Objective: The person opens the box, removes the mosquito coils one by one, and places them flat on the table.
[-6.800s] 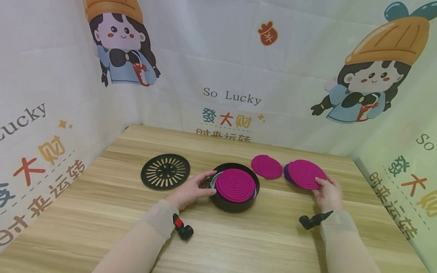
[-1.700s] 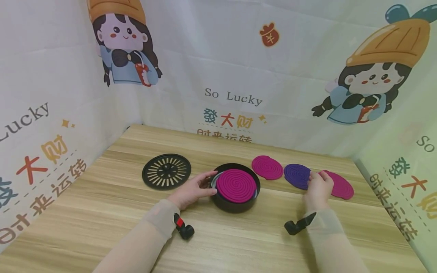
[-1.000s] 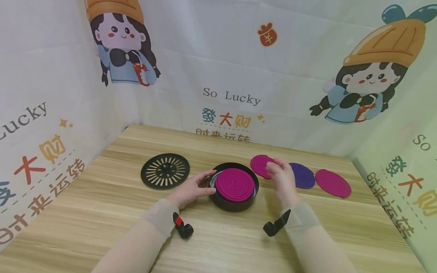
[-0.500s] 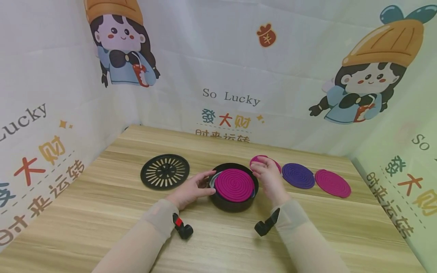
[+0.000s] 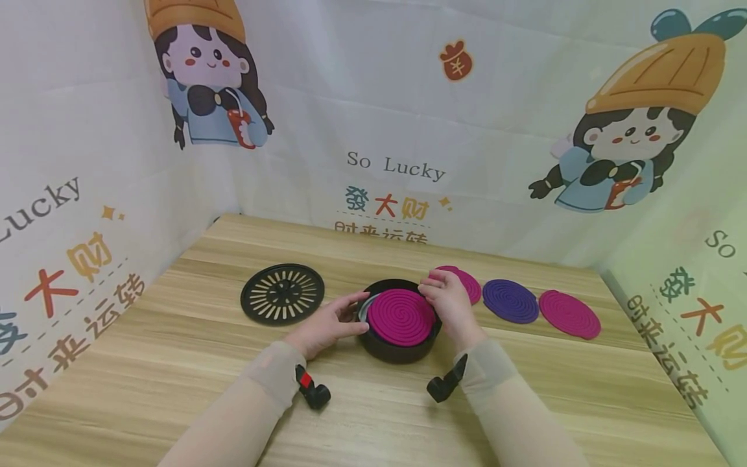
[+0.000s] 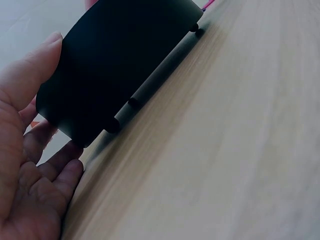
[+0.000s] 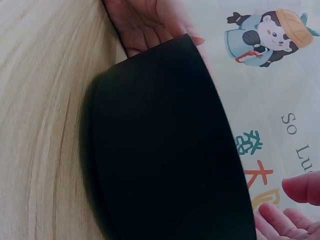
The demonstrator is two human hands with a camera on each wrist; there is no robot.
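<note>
And the right hand (image 5: 450, 301) has swung leftward from the row of spiral discs — a second ago it was over there, now it's at the pot's right rim.

From the left, then: a black, round, slotted plate (image 5: 299, 310) lies flat on the wood-grain table (image 5: 362, 415), well apart from the rest. Next comes the left hand (image 5: 325, 326), thumb and fingers curved around the left side of the black, round, straight-walled pot (image 5: 397, 353), gripping it. The pot stands upright, small dark knobs (image 6: 111, 125) showing under its base. Inside sits a magenta, rope-like spiral disc (image 5: 401, 316), a pale bluish edge peeking out at its left.

Over on the right rim the right hand's fingers are loosely bent, a gap between thumb and fingertips, gripping nothing — whether it touches the rim, I can't tell. Behind it, partly hidden, lies a second magenta spiral disc (image 5: 470, 289); then a purple spiral disc (image 5: 510, 301), and just beside that, furthest right, a third magenta spiral disc (image 5: 569, 314), all flat on the table.
</note>
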